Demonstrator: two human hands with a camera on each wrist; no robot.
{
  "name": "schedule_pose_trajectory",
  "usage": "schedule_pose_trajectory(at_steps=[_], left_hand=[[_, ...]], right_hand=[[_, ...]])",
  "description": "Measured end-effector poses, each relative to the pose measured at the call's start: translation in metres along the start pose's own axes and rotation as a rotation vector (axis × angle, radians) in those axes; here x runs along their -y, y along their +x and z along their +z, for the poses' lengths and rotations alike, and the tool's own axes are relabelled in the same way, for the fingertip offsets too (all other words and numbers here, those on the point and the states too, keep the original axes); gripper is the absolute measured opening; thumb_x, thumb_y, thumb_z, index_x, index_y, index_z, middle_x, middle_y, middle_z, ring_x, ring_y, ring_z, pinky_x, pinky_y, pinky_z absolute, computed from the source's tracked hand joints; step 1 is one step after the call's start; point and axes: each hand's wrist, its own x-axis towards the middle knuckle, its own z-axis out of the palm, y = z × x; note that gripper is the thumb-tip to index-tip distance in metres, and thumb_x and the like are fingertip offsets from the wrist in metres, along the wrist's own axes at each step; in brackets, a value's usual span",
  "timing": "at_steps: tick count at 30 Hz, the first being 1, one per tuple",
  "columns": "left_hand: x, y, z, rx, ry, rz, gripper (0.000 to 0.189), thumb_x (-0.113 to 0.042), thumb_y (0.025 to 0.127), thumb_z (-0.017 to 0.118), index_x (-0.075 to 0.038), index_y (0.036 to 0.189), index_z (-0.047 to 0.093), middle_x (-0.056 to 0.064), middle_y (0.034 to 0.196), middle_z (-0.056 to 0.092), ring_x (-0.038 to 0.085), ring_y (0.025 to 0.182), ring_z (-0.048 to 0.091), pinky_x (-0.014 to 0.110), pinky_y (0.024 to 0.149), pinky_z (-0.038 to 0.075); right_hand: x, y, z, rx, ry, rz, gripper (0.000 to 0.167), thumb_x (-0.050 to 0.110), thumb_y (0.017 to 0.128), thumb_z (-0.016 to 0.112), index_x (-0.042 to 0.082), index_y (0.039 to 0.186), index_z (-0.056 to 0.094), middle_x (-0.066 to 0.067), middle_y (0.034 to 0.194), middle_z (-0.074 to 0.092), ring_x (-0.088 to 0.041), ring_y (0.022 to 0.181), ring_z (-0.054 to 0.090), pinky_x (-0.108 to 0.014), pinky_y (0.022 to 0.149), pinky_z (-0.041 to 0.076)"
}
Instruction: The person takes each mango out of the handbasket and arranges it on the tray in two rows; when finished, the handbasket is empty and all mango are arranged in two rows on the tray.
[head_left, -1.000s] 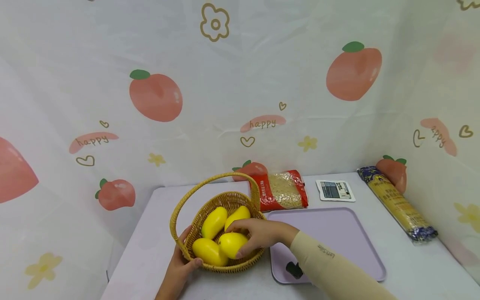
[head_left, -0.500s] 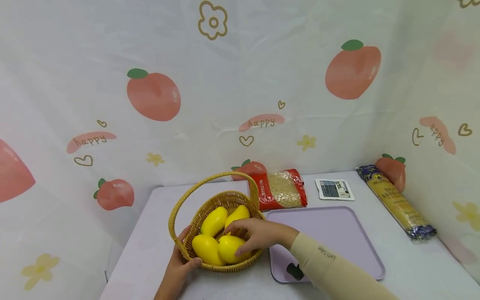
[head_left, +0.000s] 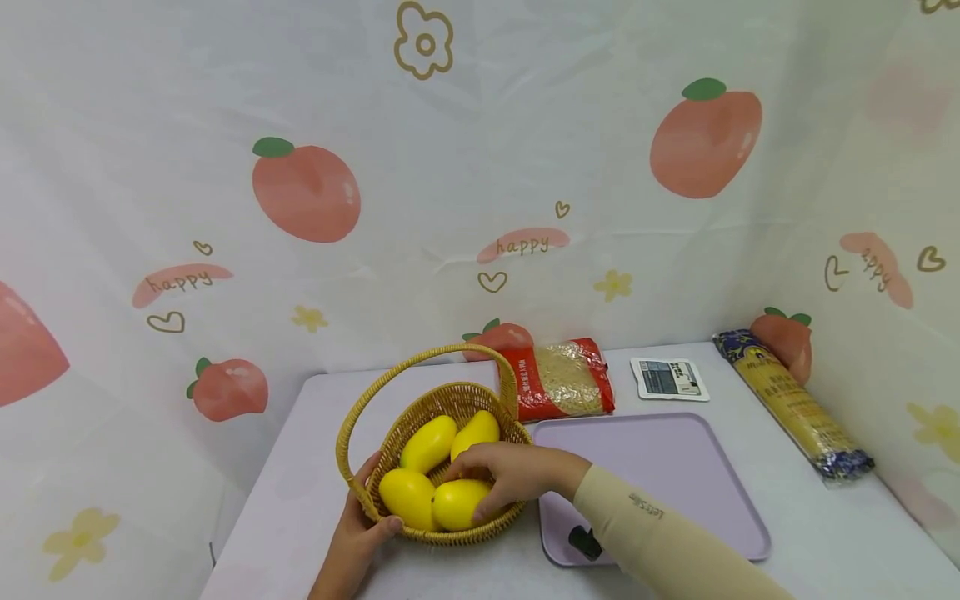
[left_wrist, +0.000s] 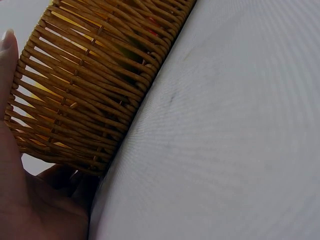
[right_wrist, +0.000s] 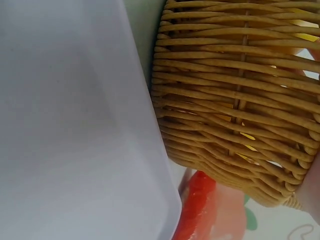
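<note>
A woven wicker basket (head_left: 463, 395) with a tall arched handle stands on the table, holding several yellow mangoes. My left hand (head_left: 356, 533) grips the basket's left side, thumb over the rim; in the left wrist view the fingers of the left hand (left_wrist: 35, 200) reach round the woven wall. Inside the basket, my right hand (head_left: 513, 475) has thumb and fingers around the front right mango (head_left: 455, 505). Touching that one is the front left mango (head_left: 405, 498). Behind them lie a back left mango (head_left: 429, 443) and a back right mango (head_left: 477, 432), partly covered by the hand.
Right of the basket lies a pale purple tray (head_left: 675, 467) with a dark patch (head_left: 585, 542) beside the sleeve. Behind are a red bag of pale dry food (head_left: 566, 379) and a flat white packet (head_left: 670, 380). A long yellow pasta packet (head_left: 795, 408) lies along the right wall.
My right hand has shifted slightly down and left, with the front right mango moving left under it. The front left mango has been nudged left and turned. My left hand keeps its place.
</note>
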Motion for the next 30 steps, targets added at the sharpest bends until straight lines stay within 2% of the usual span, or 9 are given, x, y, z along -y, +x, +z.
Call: schedule_pose_trajectory(at_steps=[5, 10, 14, 19, 23, 30], left_hand=[[0.002, 0.001, 0.000, 0.004, -0.010, -0.008, 0.090, -0.011, 0.103, 0.079, -0.035, 0.173, 0.028, 0.005, 0.177, 0.019, 0.011, 0.150, 0.031, 0.012, 0.107, 0.035], [0.002, 0.001, 0.000, 0.007, -0.021, -0.006, 0.090, -0.010, 0.103, 0.079, -0.035, 0.173, 0.028, 0.006, 0.178, 0.018, 0.019, 0.153, 0.028, 0.012, 0.107, 0.036], [0.000, 0.001, 0.000, 0.007, -0.019, -0.013, 0.090, -0.011, 0.103, 0.079, -0.035, 0.173, 0.028, 0.006, 0.178, 0.017, 0.026, 0.155, 0.025, 0.012, 0.106, 0.037], [-0.001, 0.000, -0.001, 0.008, -0.015, -0.011, 0.090, -0.013, 0.103, 0.079, -0.034, 0.173, 0.028, 0.009, 0.178, 0.017, 0.035, 0.158, 0.022, 0.012, 0.105, 0.037], [-0.001, 0.000, -0.001, 0.008, -0.015, -0.010, 0.089, -0.013, 0.103, 0.079, -0.034, 0.173, 0.027, 0.010, 0.178, 0.016, 0.037, 0.158, 0.020, 0.011, 0.105, 0.036], [0.000, 0.000, -0.001, 0.012, -0.019, 0.003, 0.090, -0.010, 0.103, 0.078, -0.034, 0.174, 0.027, 0.008, 0.178, 0.016, 0.037, 0.159, 0.017, 0.011, 0.106, 0.035]], right_hand=[[0.001, -0.001, -0.001, -0.004, -0.009, -0.006, 0.052, 0.023, 0.095, 0.089, 0.023, 0.143, 0.069, 0.020, 0.128, 0.063, -0.004, 0.114, 0.057, -0.031, 0.106, 0.047], [-0.001, -0.004, -0.003, -0.076, 0.024, 0.000, 0.054, 0.028, 0.094, 0.089, 0.026, 0.143, 0.067, 0.017, 0.125, 0.063, -0.007, 0.114, 0.058, -0.033, 0.105, 0.049], [-0.002, -0.008, -0.004, -0.139, 0.061, -0.011, 0.055, 0.027, 0.094, 0.090, 0.027, 0.144, 0.066, 0.016, 0.128, 0.063, -0.009, 0.117, 0.059, -0.034, 0.104, 0.050], [-0.002, -0.018, -0.004, -0.198, 0.144, -0.032, 0.055, 0.028, 0.095, 0.088, 0.027, 0.146, 0.065, 0.013, 0.133, 0.062, -0.017, 0.122, 0.060, -0.036, 0.101, 0.053], [-0.004, -0.028, -0.003, -0.253, 0.221, -0.067, 0.056, 0.028, 0.097, 0.086, 0.027, 0.148, 0.062, 0.008, 0.135, 0.063, -0.021, 0.121, 0.062, -0.038, 0.099, 0.056], [-0.010, -0.055, -0.002, -0.344, 0.379, -0.177, 0.056, 0.014, 0.100, 0.082, 0.019, 0.150, 0.057, -0.007, 0.143, 0.061, -0.034, 0.122, 0.064, -0.049, 0.101, 0.057]])
